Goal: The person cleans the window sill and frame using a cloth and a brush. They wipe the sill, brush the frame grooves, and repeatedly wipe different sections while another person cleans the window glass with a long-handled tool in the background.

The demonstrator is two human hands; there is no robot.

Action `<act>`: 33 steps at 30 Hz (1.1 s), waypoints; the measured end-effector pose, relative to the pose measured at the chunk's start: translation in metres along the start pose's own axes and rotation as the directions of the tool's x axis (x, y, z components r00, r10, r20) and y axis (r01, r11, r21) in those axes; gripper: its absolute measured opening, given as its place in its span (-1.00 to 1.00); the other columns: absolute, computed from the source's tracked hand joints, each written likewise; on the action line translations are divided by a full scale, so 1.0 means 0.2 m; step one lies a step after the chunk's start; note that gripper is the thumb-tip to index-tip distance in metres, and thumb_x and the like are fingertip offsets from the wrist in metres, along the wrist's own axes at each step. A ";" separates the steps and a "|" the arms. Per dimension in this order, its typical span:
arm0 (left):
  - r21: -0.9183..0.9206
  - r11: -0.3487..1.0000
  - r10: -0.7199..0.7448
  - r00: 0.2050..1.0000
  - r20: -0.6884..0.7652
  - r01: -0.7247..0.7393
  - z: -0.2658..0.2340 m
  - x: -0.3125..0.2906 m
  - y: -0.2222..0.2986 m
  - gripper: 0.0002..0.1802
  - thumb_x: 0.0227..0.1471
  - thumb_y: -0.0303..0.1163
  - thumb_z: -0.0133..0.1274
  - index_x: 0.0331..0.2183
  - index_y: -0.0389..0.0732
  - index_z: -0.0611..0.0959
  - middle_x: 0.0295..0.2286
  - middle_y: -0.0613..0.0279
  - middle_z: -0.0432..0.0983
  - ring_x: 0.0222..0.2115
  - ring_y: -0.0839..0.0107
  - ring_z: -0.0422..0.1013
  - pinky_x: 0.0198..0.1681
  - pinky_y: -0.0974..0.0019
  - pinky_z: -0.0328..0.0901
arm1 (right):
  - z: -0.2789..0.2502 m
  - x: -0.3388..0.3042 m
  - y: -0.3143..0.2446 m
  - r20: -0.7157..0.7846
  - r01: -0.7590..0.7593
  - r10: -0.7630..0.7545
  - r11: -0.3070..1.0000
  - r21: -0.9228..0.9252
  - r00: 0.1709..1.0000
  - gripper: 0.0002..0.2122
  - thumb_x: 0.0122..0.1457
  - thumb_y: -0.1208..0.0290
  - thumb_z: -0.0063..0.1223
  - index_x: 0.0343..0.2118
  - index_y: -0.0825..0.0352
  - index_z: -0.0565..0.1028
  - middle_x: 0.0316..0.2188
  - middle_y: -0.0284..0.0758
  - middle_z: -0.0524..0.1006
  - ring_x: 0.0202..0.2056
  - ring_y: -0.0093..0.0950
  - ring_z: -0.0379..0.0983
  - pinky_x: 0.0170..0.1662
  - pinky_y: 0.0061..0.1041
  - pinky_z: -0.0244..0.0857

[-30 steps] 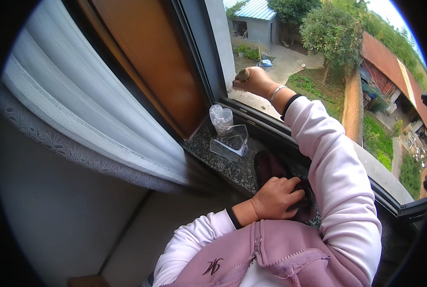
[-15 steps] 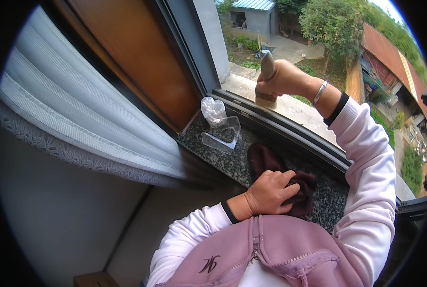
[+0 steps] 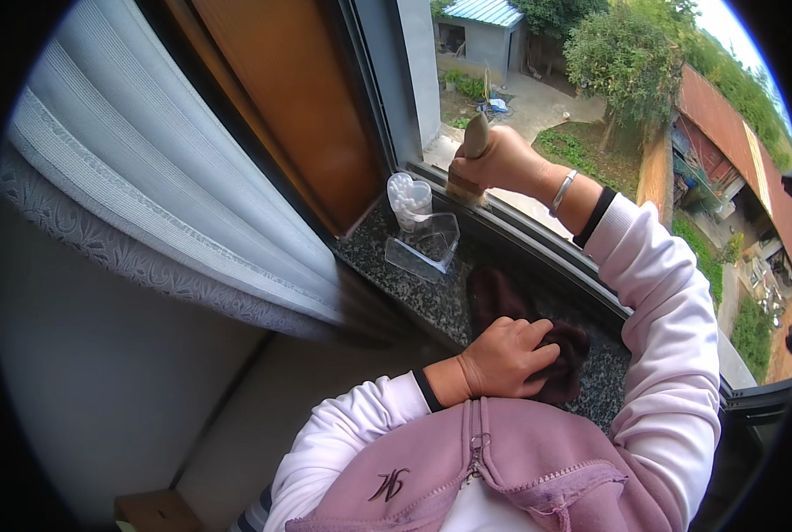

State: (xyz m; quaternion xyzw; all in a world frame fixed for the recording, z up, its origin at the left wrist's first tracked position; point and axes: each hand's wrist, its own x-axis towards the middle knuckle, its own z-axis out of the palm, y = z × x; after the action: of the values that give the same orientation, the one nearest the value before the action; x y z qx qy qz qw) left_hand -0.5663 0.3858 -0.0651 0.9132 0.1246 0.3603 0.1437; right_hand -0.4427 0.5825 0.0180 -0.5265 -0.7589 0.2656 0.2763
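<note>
My right hand (image 3: 509, 161) is closed round the handle of a flat paintbrush (image 3: 476, 135). The bristles point down onto the track of the window frame (image 3: 546, 238), near its left corner. Lower down, my left hand (image 3: 507, 359) lies with bent fingers on a dark maroon cloth (image 3: 495, 297), gripping part of it against the granite sill (image 3: 440, 306). Part of the cloth is hidden under that hand.
Left of the cloth stand a clear heart-shaped tub (image 3: 410, 204) of cotton swabs and a clear plastic tray (image 3: 421, 257). A brown wooden panel (image 3: 294, 106) and a pale curtain (image 3: 192, 204) border the sill. Beyond the open window lies a yard with a tree (image 3: 622, 66).
My right hand has moved the brush left along the window track, closer to the corner and the tub. My left hand stays on the cloth. The view has shifted slightly.
</note>
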 end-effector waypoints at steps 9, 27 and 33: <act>-0.006 1.000 0.001 1.000 -0.016 -0.001 0.01 -0.02 -0.01 -0.58 -0.35 -0.17 0.18 -0.33 -0.07 0.51 -0.23 0.08 0.34 -0.44 0.30 0.33 -0.38 0.25 0.21 | 0.01 0.07 -0.11 -0.129 -0.095 0.124 0.972 0.214 0.984 -0.80 -0.02 0.30 0.16 -0.52 0.37 0.54 -0.62 -0.33 0.55 -0.58 -0.55 0.49 -0.41 -0.56 0.38; -0.016 1.000 0.020 0.999 -0.037 -0.021 0.02 -0.05 -0.02 -0.57 -0.34 -0.14 0.19 -0.33 -0.06 0.49 -0.23 0.10 0.33 -0.44 0.32 0.33 -0.39 0.27 0.20 | -0.10 -0.09 -0.02 -0.014 -0.200 0.226 0.887 0.417 0.974 -0.82 0.05 0.41 0.15 -0.41 0.45 0.52 -0.64 -0.35 0.49 -0.68 -0.61 0.41 -0.62 -0.65 0.32; -0.028 0.999 0.043 0.996 -0.073 -0.045 0.03 -0.06 -0.03 -0.56 -0.34 -0.15 0.18 -0.33 -0.06 0.49 -0.24 0.11 0.32 -0.45 0.34 0.32 -0.40 0.28 0.18 | -0.05 0.08 -0.12 -0.057 -0.111 0.140 0.928 0.356 0.988 -0.86 0.05 0.45 0.14 -0.40 0.44 0.54 -0.65 -0.36 0.50 -0.68 -0.62 0.40 -0.62 -0.65 0.31</act>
State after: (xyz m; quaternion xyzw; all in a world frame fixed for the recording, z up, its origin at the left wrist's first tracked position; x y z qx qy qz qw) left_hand -0.5716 0.3873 -0.0781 0.8999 0.1041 0.3981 0.1447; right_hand -0.4574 0.5920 0.0442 -0.5267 -0.6519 0.3923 0.3790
